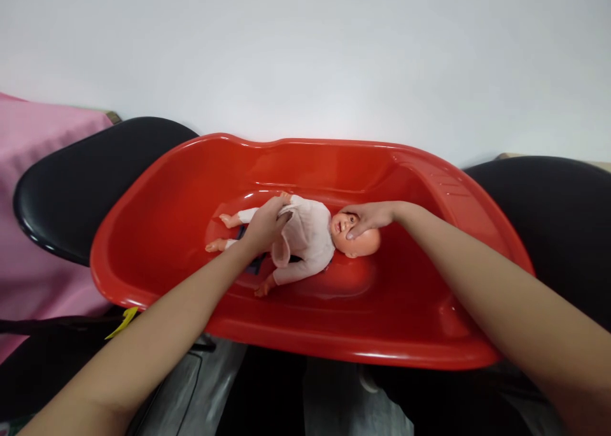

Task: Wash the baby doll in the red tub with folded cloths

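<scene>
A baby doll (310, 229) in a white long-sleeved top lies on its back in a red baby bathtub (305, 353). Its head points right and its bare feet left. My left hand (267, 223) is closed on a bunched pale pink cloth (292, 232) over the doll's belly. Whether this cloth is separate or part of the doll's top, I cannot tell. My right hand (370, 218) lies across the doll's head, thumb and fingers gripping it around the face. Something dark shows beneath the doll's legs, mostly hidden.
The tub rests across black chair seats, one at the left (95, 175) and one at the right (563, 213). A white wall (305, 54) stands behind it. Pink cloth (42, 130) hangs at the far left. A yellow tag (123, 323) shows near the tub's front left rim.
</scene>
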A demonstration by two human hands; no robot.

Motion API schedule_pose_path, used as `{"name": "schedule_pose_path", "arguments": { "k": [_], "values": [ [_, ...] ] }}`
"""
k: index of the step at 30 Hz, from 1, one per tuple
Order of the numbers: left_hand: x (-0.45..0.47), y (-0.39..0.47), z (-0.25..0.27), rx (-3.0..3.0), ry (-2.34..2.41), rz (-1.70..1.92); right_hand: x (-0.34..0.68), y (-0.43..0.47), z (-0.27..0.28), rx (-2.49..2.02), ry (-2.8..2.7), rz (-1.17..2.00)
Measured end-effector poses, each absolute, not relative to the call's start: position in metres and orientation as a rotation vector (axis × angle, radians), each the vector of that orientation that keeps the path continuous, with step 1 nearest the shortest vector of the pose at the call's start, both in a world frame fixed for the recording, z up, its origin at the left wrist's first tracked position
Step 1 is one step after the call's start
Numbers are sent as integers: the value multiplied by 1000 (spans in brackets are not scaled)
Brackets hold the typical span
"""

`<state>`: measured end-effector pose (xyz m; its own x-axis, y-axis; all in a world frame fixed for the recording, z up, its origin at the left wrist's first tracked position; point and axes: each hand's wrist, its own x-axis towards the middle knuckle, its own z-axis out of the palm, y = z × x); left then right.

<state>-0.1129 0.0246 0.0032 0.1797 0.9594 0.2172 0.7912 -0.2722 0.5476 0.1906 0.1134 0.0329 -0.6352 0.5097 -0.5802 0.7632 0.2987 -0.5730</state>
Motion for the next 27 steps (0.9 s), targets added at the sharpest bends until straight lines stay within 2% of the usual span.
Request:
{"name": "schedule_pose_path", "arguments": {
  "k": [2,7,11,15,22,27],
  "values": [
    [-113,26,0,2169,1695,926,190,114,33,1172,2280,-1234],
    [-109,27,-17,2395,1671,961,189,113,33,1151,2285,-1259],
    [-103,21,-32,2570,1441,607,189,112,35,1145,2306,-1231],
    [-105,15,-47,2524,1438,172,186,109,38,1170,2313,-1198],
    [-134,38,-67,2262,1795,218,187,110,39,1173,2289,-1222],
    [-168,46,-70,2029,2068,87,187,108,42,1167,2262,-1233]
  ]
}}
